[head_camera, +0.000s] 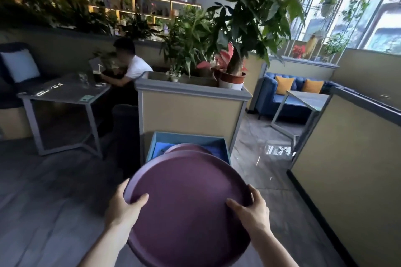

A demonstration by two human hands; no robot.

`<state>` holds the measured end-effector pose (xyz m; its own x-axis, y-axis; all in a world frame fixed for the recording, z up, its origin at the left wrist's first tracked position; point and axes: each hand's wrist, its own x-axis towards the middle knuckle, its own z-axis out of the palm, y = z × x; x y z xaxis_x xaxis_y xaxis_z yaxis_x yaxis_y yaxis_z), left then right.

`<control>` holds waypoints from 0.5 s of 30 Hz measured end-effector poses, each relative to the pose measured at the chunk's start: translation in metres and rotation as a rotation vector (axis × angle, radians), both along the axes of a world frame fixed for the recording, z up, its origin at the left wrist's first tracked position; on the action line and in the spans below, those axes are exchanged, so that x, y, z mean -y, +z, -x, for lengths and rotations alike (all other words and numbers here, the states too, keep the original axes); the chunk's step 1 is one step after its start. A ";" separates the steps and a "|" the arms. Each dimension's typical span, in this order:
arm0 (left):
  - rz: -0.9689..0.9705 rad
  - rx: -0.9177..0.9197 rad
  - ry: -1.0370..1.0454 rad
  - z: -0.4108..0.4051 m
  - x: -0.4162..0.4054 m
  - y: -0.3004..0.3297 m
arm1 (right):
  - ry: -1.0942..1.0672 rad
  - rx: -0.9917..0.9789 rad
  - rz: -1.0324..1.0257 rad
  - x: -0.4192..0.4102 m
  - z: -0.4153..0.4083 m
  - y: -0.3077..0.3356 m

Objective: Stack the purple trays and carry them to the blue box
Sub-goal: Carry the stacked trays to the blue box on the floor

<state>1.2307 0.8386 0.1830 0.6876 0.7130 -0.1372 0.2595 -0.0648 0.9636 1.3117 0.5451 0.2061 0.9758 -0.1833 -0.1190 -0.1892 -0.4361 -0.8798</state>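
Left hand (123, 208) and right hand (252, 209) fingers (249, 194) clamp the near purple tray (186, 197) rim (thumbs inside); a second tray (184, 148) lies in the blue box (225, 147) beyond.

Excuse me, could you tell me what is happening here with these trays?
A person is holding a round purple tray by its near rim, with the left hand and the right hand each gripping one side, thumbs on top. Just ahead on the floor, a blue box stands against a planter divider, and another purple tray appears to lie inside it. The held tray is not yet in the box.
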 end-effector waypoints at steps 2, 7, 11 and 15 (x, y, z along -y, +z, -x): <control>0.000 -0.020 -0.006 -0.024 -0.008 -0.009 | -0.004 -0.017 0.009 -0.008 -0.024 -0.006; 0.023 -0.039 -0.009 -0.092 -0.024 -0.033 | -0.006 -0.047 0.024 -0.025 -0.092 -0.026; 0.001 -0.060 -0.004 -0.161 -0.038 -0.057 | -0.004 -0.074 0.025 -0.038 -0.161 -0.050; -0.034 -0.100 0.023 -0.233 -0.045 -0.075 | -0.007 -0.141 0.016 -0.050 -0.238 -0.074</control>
<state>1.4633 0.8834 0.1075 0.6547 0.7342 -0.1799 0.3565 -0.0899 0.9300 1.5497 0.5947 0.1319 0.9482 -0.1932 -0.2520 -0.3138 -0.4484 -0.8369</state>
